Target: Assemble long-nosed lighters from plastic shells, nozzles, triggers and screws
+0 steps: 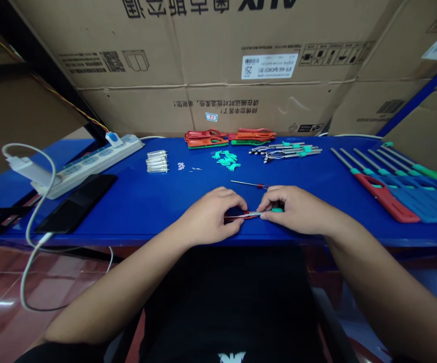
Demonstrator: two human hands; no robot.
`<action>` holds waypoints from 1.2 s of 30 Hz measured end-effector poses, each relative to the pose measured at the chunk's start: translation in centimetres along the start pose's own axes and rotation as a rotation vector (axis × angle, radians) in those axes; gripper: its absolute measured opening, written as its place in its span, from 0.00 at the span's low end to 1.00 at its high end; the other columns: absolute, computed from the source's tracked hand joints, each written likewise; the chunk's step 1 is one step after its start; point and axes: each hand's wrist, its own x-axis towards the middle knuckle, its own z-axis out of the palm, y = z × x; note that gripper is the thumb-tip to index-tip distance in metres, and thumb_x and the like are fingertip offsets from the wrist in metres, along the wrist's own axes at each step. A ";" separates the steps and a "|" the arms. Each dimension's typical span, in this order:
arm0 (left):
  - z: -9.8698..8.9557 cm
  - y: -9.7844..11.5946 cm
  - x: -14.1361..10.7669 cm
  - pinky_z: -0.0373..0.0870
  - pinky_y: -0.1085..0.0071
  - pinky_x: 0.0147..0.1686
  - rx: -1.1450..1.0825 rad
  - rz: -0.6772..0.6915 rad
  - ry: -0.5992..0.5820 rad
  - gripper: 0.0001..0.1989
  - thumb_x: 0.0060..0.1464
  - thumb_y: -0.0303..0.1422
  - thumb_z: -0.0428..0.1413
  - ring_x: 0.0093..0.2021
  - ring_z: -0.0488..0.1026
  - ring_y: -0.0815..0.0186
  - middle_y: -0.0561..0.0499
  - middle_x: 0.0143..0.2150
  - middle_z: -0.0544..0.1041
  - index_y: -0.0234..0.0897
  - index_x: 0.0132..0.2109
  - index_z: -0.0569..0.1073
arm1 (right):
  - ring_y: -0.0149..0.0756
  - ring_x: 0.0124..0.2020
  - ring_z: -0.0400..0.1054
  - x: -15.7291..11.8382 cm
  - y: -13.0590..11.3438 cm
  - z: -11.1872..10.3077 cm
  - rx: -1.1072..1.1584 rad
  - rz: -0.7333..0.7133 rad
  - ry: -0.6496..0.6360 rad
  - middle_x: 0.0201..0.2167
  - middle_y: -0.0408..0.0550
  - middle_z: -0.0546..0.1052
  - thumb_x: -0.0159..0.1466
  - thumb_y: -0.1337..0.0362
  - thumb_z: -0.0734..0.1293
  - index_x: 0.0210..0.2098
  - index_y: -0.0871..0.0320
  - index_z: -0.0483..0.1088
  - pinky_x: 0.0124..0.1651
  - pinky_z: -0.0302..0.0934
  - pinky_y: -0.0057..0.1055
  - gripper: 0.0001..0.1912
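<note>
A black shirt (226, 297) lies nearest, below the near edge of the blue table (173, 196). There, the left hand (210, 216) pinches a slim red case (248, 216) from the left, while the right hand (297, 207) grips a metal rod (255, 214) from the right. Case and rod lie lengthwise left to right between the fingertips, both hands about equally near. The rod is silvery; green plastic (277, 209) shows by the right fingers. A screwdriver (243, 183) lies just beyond.
</note>
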 end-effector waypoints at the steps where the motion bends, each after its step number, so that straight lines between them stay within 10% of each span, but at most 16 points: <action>1: -0.1 0.2 -0.3 0.69 0.61 0.50 0.026 -0.014 -0.008 0.11 0.56 0.29 0.59 0.47 0.73 0.60 0.50 0.45 0.79 0.39 0.47 0.76 | 0.37 0.39 0.72 -0.1 -0.1 -0.1 0.005 0.002 -0.012 0.35 0.43 0.79 0.60 0.64 0.69 0.35 0.52 0.77 0.43 0.64 0.34 0.04; 16: 0.7 0.5 -3.7 0.69 0.59 0.53 0.016 -0.140 0.139 0.10 0.62 0.36 0.58 0.51 0.71 0.60 0.50 0.50 0.78 0.42 0.49 0.75 | 0.40 0.49 0.71 -2.4 -0.3 0.9 -0.071 -0.051 0.168 0.48 0.46 0.77 0.63 0.57 0.70 0.48 0.50 0.75 0.53 0.65 0.39 0.14; 36: 0.4 0.8 -3.8 0.68 0.62 0.47 0.105 -0.067 0.201 0.07 0.66 0.31 0.53 0.44 0.69 0.61 0.46 0.44 0.76 0.35 0.42 0.75 | 0.37 0.41 0.71 -2.2 -0.5 3.2 -0.007 -0.134 0.240 0.37 0.46 0.77 0.68 0.63 0.66 0.38 0.53 0.77 0.45 0.64 0.36 0.06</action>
